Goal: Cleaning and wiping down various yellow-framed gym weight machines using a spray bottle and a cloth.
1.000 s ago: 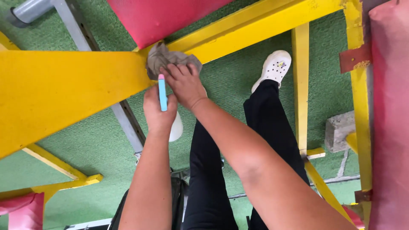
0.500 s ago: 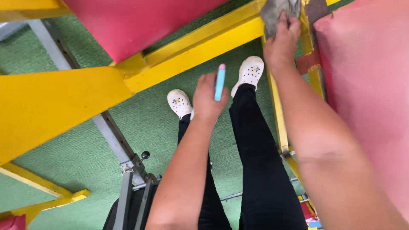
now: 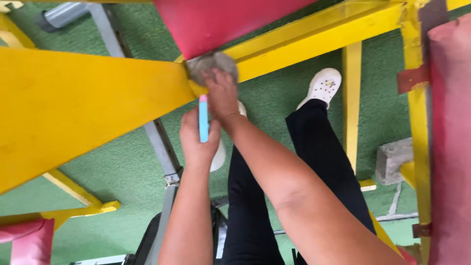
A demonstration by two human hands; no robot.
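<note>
A broad yellow-painted metal beam [image 3: 73,103] fills the left of the scene and narrows toward a joint at the upper middle. From that joint a thinner yellow metal rail [image 3: 319,34] runs up to the far right, and a yellow upright bar [image 3: 351,108] drops from it toward the near side. Under all of this lies a green textured floor covering [image 3: 122,167]. A red padded cushion [image 3: 221,19] sits at the far top middle, just above the joint, and a long pink-red padded panel [image 3: 451,147] runs down the right edge. A grey metal bar [image 3: 159,142] passes under the yellow beam.

The person's black trouser legs [image 3: 324,152] stand in the middle, with a white perforated clog [image 3: 323,86] on the floor to the right.

The right hand [image 3: 222,95] presses a crumpled grey cloth [image 3: 211,63] flat against the joint, fingers spread over it. Just near of it, the left hand [image 3: 198,140] is closed around a slim light-blue stick with a pink tip [image 3: 203,120], held upright. A grey concrete block [image 3: 392,157] rests on the floor at the right.
</note>
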